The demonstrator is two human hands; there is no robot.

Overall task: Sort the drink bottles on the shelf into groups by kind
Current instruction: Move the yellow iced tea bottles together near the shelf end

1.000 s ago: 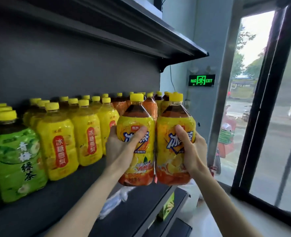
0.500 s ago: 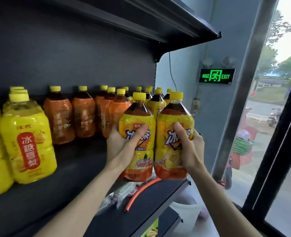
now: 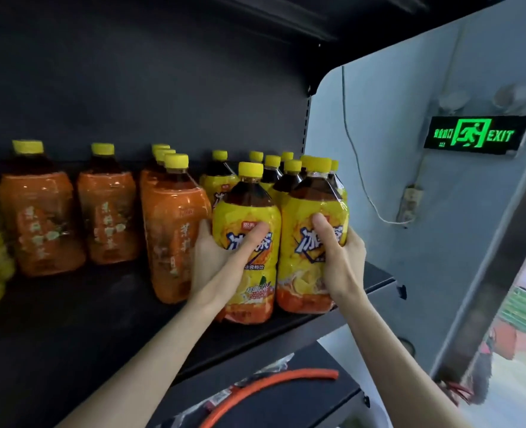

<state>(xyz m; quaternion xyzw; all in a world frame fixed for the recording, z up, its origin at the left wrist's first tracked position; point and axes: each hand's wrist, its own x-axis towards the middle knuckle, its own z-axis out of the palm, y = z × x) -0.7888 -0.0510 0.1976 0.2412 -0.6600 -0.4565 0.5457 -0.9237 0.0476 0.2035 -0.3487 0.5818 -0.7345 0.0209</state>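
Two iced-tea bottles held side by side at the right end of the shelf (image 3: 70, 335).

The left hand (image 3: 215, 257) has its grip curled round the left iced-tea bottle (image 3: 249, 279), thumb across the front label. The right hand (image 3: 343, 261) is wrapped the same way round the right iced-tea bottle (image 3: 302, 273). Both bottles stand upright with their long axis vertical, yellow caps up and labels facing the camera, touching each other. Their bases are at the shelf's front edge; I cannot tell whether they rest on it. Behind them stand at least five more yellow-label bottles (image 3: 220, 180). To the left are six orange-label bottles (image 3: 107, 211), two standing singly and four in a file. An exit sign (image 3: 476, 135) glows on the wall, and an orange hose (image 3: 271, 384) lies on the lower shelf.
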